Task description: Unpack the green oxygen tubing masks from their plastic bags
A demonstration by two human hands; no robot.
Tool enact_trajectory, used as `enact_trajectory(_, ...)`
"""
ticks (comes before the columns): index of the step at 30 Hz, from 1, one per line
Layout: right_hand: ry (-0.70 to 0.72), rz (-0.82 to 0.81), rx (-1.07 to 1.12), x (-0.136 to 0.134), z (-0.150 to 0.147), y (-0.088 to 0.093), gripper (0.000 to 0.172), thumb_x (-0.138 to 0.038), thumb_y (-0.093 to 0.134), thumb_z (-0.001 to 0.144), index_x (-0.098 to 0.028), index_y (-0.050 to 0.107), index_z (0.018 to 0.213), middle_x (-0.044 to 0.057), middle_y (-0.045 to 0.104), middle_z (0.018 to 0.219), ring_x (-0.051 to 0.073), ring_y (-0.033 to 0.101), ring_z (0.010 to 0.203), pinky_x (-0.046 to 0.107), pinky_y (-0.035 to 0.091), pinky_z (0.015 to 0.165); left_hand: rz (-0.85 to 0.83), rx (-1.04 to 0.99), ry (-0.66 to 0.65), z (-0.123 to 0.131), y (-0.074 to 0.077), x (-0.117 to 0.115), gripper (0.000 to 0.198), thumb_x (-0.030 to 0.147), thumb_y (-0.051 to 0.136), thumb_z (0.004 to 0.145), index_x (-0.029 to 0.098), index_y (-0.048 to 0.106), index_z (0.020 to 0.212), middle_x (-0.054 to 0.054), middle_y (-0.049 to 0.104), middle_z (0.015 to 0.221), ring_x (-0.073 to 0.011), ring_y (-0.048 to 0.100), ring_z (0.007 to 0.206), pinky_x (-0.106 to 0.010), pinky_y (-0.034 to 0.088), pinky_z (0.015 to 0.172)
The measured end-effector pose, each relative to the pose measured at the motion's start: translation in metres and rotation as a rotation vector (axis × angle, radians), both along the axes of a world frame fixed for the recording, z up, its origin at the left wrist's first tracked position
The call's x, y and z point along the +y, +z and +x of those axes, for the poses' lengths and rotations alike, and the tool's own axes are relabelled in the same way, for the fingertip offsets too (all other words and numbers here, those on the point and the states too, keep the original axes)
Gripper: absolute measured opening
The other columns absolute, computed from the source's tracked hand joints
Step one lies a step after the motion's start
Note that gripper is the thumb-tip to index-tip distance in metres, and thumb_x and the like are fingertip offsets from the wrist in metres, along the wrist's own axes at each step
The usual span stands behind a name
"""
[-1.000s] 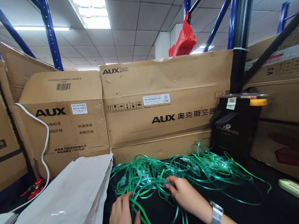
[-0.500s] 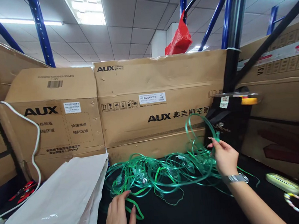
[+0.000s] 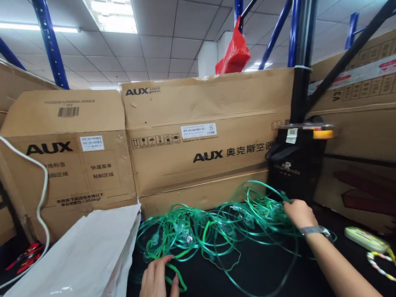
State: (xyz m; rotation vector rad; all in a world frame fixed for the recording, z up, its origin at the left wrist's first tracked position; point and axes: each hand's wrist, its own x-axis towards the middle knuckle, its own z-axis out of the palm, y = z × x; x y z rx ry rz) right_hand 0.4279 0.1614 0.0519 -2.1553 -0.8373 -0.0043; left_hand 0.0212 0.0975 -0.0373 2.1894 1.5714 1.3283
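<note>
A tangle of clear green tubing (image 3: 265,209) lies along the dark tabletop, with transparent plastic pieces and flat green straps caught in it. At the right end of the tangle, my right hand (image 3: 299,214) is closed on a length of the tubing; its fingertips are partly hidden. One long loop hangs from there toward the near edge of the table. My left hand (image 3: 157,281) rests at the near left side of the pile, fingers apart and holding nothing. Beside its thumb and index finger lies a bright green strap (image 3: 182,280).
White plastic bags (image 3: 69,261) are stacked at left, near a white cable (image 3: 44,189). Cardboard boxes (image 3: 165,170) wall off the back. A black bag (image 3: 286,173) stands behind my right hand. A pale green device (image 3: 365,239) with a beaded strap lies at right.
My right hand has lowered and the raised tubing loop has dropped into the pile. A long loop now spreads toward the near edge. My left hand has stayed about where it was.
</note>
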Motion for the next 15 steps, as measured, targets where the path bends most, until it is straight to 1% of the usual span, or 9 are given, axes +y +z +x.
enact_trajectory(2, -0.003, -0.056, -0.059, -0.004, -0.008, 0.0, 0.021, -0.019, 0.054, 0.065, -0.009, 0.068, 0.077, 0.022, 0.062, 0.074, 0.036, 0.06, 0.073, 0.04, 0.042, 0.057, 0.0, -0.004, 0.008, 0.001, 0.001, -0.001, 0.028, 0.027, 0.041, 0.08, 0.018, 0.054, 0.103, -0.01, 0.059, 0.097, -0.0263, 0.055, 0.096, -0.045, 0.043, 0.084)
enact_trajectory(5, -0.012, -0.025, -0.218, -0.01, -0.031, 0.007, 0.037, -0.017, 0.045, 0.073, -0.003, 0.058, 0.104, 0.03, 0.053, 0.101, 0.041, 0.051, 0.095, 0.05, 0.038, 0.07, 0.027, -0.026, 0.024, 0.003, -0.001, -0.001, 0.027, 0.028, 0.041, 0.08, 0.019, 0.054, 0.102, -0.01, 0.059, 0.096, -0.0264, 0.056, 0.095, -0.045, 0.043, 0.084)
enact_trajectory(7, 0.068, 0.033, -0.338, -0.012, -0.052, 0.015, 0.042, -0.019, 0.037, 0.079, -0.003, 0.047, 0.117, 0.031, 0.044, 0.114, 0.041, 0.043, 0.106, 0.052, 0.033, 0.078, 0.041, -0.035, 0.016, 0.003, -0.003, 0.0, 0.027, 0.027, 0.041, 0.08, 0.019, 0.055, 0.102, -0.01, 0.06, 0.096, -0.026, 0.056, 0.094, -0.044, 0.043, 0.084)
enact_trajectory(8, 0.155, 0.053, -0.388, -0.013, -0.065, 0.019, 0.041, -0.021, 0.035, 0.082, -0.004, 0.046, 0.118, 0.029, 0.045, 0.115, 0.038, 0.044, 0.106, 0.05, 0.032, 0.081, 0.048, -0.039, 0.012, 0.004, -0.004, 0.001, 0.028, 0.027, 0.041, 0.079, 0.019, 0.055, 0.102, -0.01, 0.06, 0.096, -0.026, 0.056, 0.094, -0.044, 0.043, 0.084)
enact_trajectory(10, 0.379, 0.046, -0.436, -0.018, -0.094, 0.022, 0.034, -0.025, 0.034, 0.084, -0.01, 0.054, 0.106, 0.021, 0.055, 0.105, 0.029, 0.052, 0.097, 0.039, 0.038, 0.079, 0.06, -0.043, 0.006, 0.004, -0.007, 0.002, 0.028, 0.026, 0.042, 0.079, 0.018, 0.056, 0.101, -0.01, 0.06, 0.095, -0.026, 0.056, 0.093, -0.043, 0.044, 0.082)
enact_trajectory(12, 0.619, -0.025, -0.428, -0.029, -0.125, 0.018, 0.023, -0.028, 0.042, 0.081, -0.019, 0.063, 0.083, 0.007, 0.064, 0.08, 0.019, 0.06, 0.073, 0.026, 0.042, 0.064, 0.069, -0.044, 0.009, 0.003, -0.008, 0.003, 0.028, 0.026, 0.043, 0.078, 0.017, 0.057, 0.1, -0.01, 0.061, 0.094, -0.0261, 0.057, 0.091, -0.043, 0.044, 0.081)
enact_trajectory(13, 0.717, -0.074, -0.415, -0.037, -0.14, 0.013, 0.018, -0.03, 0.049, 0.076, -0.021, 0.063, 0.069, 0.003, 0.063, 0.065, 0.016, 0.059, 0.058, 0.023, 0.041, 0.055, 0.074, -0.045, 0.01, 0.003, -0.009, 0.004, 0.028, 0.026, 0.043, 0.078, 0.017, 0.057, 0.1, -0.01, 0.061, 0.094, -0.026, 0.057, 0.091, -0.042, 0.044, 0.081)
enact_trajectory(14, 0.828, -0.144, -0.398, -0.045, -0.154, 0.007, 0.016, -0.03, 0.055, 0.071, -0.021, 0.061, 0.059, 0.001, 0.061, 0.055, 0.016, 0.057, 0.051, 0.023, 0.039, 0.049, 0.077, -0.046, 0.01, 0.003, -0.009, 0.004, 0.028, 0.026, 0.044, 0.078, 0.017, 0.057, 0.1, -0.01, 0.061, 0.094, -0.026, 0.057, 0.091, -0.042, 0.044, 0.081)
enact_trajectory(15, 0.974, -0.287, -0.374, -0.053, -0.166, 0.0, 0.014, -0.028, 0.058, 0.067, -0.02, 0.06, 0.056, 0.002, 0.06, 0.052, 0.018, 0.057, 0.05, 0.023, 0.037, 0.046, 0.08, -0.047, 0.008, 0.003, -0.009, 0.004, 0.028, 0.026, 0.044, 0.078, 0.017, 0.057, 0.1, -0.01, 0.061, 0.094, -0.0261, 0.057, 0.091, -0.042, 0.044, 0.081)
